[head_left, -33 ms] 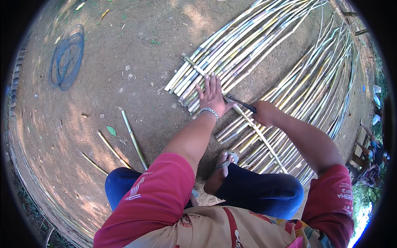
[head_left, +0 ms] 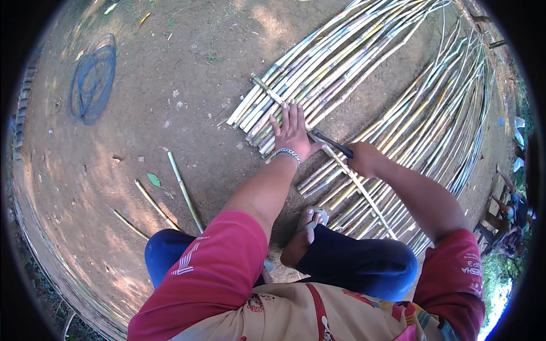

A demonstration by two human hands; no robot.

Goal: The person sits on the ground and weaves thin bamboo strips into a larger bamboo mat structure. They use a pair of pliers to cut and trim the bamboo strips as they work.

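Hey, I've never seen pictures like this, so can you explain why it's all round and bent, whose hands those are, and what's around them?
There's no machine here, just a person's bare hands. Both pictures come from one wide fisheye camera on their head, looking down, so straight edges bend near the rim. The left hand presses flat on the near ends of some long poles. The right hand grips a dark tool; its exact kind is hard to tell. On the ground to the right, a thin pole crosses more long poles. Off to the left lie short sticks and bluish netting.
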